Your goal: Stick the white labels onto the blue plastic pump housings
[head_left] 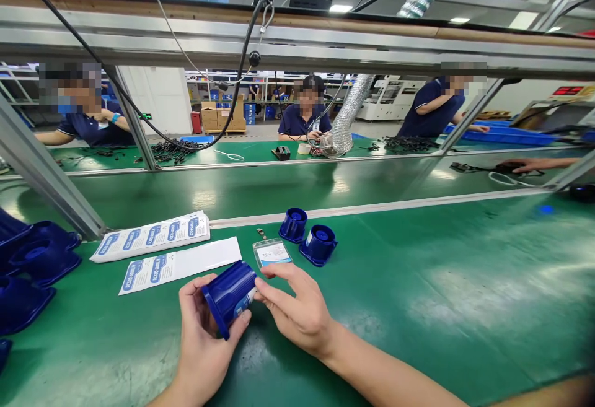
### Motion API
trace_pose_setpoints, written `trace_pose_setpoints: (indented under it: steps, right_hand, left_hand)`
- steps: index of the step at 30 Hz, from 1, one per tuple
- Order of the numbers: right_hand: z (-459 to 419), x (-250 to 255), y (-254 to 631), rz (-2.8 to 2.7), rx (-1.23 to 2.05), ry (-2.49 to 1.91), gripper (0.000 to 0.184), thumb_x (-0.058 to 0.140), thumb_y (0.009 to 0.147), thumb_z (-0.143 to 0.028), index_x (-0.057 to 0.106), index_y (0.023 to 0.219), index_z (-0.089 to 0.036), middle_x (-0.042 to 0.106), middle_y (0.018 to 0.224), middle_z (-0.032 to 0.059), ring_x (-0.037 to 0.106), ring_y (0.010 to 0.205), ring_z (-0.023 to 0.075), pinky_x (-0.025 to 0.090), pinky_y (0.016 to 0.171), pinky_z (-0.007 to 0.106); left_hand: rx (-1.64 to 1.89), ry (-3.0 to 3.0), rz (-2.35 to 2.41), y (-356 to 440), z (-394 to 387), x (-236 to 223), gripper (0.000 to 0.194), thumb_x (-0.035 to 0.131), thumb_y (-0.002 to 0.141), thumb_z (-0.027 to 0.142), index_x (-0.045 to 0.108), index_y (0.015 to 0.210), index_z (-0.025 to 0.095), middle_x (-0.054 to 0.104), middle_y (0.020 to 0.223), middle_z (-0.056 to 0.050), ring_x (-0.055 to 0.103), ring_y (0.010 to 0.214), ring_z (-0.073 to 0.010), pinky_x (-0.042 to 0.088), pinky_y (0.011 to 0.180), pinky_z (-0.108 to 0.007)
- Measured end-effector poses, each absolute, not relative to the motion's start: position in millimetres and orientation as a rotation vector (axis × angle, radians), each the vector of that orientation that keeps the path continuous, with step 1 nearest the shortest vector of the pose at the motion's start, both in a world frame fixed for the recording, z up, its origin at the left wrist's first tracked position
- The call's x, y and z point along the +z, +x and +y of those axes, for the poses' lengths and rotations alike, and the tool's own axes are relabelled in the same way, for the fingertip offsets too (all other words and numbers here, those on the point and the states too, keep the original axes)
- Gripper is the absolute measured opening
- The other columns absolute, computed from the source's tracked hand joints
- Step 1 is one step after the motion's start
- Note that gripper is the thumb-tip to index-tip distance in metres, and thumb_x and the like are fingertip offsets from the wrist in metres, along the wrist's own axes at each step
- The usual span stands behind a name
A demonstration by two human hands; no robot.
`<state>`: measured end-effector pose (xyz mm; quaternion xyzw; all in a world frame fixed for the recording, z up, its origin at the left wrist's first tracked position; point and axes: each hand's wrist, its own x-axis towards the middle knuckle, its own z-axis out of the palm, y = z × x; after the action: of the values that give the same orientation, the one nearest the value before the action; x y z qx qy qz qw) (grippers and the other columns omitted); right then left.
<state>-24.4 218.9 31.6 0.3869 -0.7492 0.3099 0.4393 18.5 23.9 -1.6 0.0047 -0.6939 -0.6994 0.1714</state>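
Note:
My left hand point(201, 339) grips a blue plastic horn-shaped part point(229, 294), held on its side above the green table. A label sits on the part's side, and the fingers of my right hand point(294, 308) press against it, thumb and forefinger touching the part. Just beyond lie a label sheet with part of its backing bare point(179, 266) and a stack of full label sheets point(151, 235). Two more blue parts point(293, 224) point(318, 244) stand on the table past my right hand, beside a badge holder point(272, 253).
Several blue parts point(32, 271) are piled at the left edge. A green conveyor belt point(260, 190) runs across behind the table, framed by metal posts point(46, 178). Three people in dark blue shirts sit on the far side; another person's hand point(534, 164) rests at far right.

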Motion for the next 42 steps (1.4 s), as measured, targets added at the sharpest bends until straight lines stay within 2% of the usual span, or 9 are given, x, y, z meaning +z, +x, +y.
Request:
trace_pose_setpoints:
  steps: [3,6,13,16,19,22,25,30,42]
  right_hand:
    - [219,32,-24,-1.863,0.836,0.95,0.024,0.072,0.092,-0.003,0.071,0.112,-0.016,0.068,0.111,0.0126,0.067,0.098,0.0225,0.059,0.08,0.037]
    - [217,31,-22,-1.96,0.869,0.948,0.011,0.065,0.096,-0.003,0.067,0.102,-0.013,0.066,0.102,0.012,0.062,0.092,0.0213,0.055,0.076,0.036]
    - [209,24,-27,-2.08,0.827,0.898,0.016,0.052,0.098,-0.002,0.058,0.088,-0.014,0.06,0.095,0.0101,0.057,0.089,0.0214,0.05,0.075,0.037]
    - [209,20,-29,-2.107,0.8,0.859,0.011,0.059,0.1,-0.007,0.064,0.11,-0.01,0.063,0.108,0.0144,0.06,0.101,0.0255,0.055,0.084,0.043]
    - [212,18,-29,-2.123,0.693,0.909,0.039,0.062,0.1,-0.01,0.059,0.138,-0.006,0.056,0.135,0.0246,0.055,0.126,0.0348,0.054,0.102,0.056]
    - [215,20,-29,-2.104,0.667,0.957,0.024,0.063,0.098,-0.007,0.068,0.121,-0.013,0.054,0.142,0.0223,0.054,0.132,0.0362,0.05,0.109,0.062]
    - [216,25,-27,-2.11,0.732,0.966,0.012,0.065,0.096,-0.006,0.068,0.103,-0.014,0.058,0.136,0.018,0.056,0.128,0.0335,0.053,0.106,0.059]
    - [210,28,-23,-2.107,0.712,0.883,0.013,0.059,0.094,0.0,0.063,0.093,-0.012,0.06,0.111,0.0135,0.056,0.12,0.0304,0.048,0.111,0.062]
    - [208,27,-19,-1.787,0.473,0.937,0.017,0.065,0.089,0.001,0.07,0.096,-0.014,0.057,0.096,0.008,0.054,0.104,0.0229,0.046,0.114,0.057]
  left_hand:
    - [-1.998,0.015,-1.977,19,24,-4,0.07,0.091,0.076,0.035,0.043,0.126,0.029,0.055,0.131,-0.006,0.066,0.116,-0.0169,0.063,0.092,-0.022]
    - [-2.025,0.019,-2.004,17,23,-1,0.072,0.092,0.075,0.035,0.043,0.127,0.029,0.055,0.129,-0.006,0.067,0.115,-0.0176,0.063,0.092,-0.024]
    - [-2.428,0.179,-2.035,1,17,17,0.087,0.097,0.066,0.04,0.043,0.132,0.022,0.064,0.134,-0.011,0.068,0.121,-0.0226,0.056,0.109,-0.036]
    - [-2.457,0.183,-2.05,-1,14,18,0.086,0.097,0.068,0.04,0.043,0.133,0.022,0.066,0.131,-0.011,0.07,0.116,-0.0218,0.057,0.107,-0.036]
    - [-2.438,0.141,-2.021,-2,15,14,0.083,0.096,0.068,0.038,0.044,0.13,0.023,0.066,0.132,-0.01,0.069,0.119,-0.0223,0.057,0.107,-0.036]
    - [-2.403,0.115,-2.011,-3,18,10,0.081,0.096,0.066,0.036,0.044,0.128,0.023,0.063,0.134,-0.01,0.068,0.122,-0.0233,0.057,0.107,-0.036]
    - [-2.325,0.101,-2.039,-2,19,9,0.08,0.095,0.064,0.034,0.045,0.125,0.023,0.061,0.132,-0.008,0.067,0.12,-0.0225,0.059,0.103,-0.035]
    - [-2.274,0.094,-2.105,-3,17,16,0.079,0.097,0.063,0.033,0.048,0.124,0.022,0.061,0.13,-0.008,0.068,0.116,-0.0209,0.06,0.1,-0.033]
    - [-2.522,0.258,-2.046,-5,6,30,0.091,0.101,0.058,0.028,0.049,0.133,0.02,0.072,0.123,-0.011,0.074,0.106,-0.0217,0.061,0.091,-0.028]
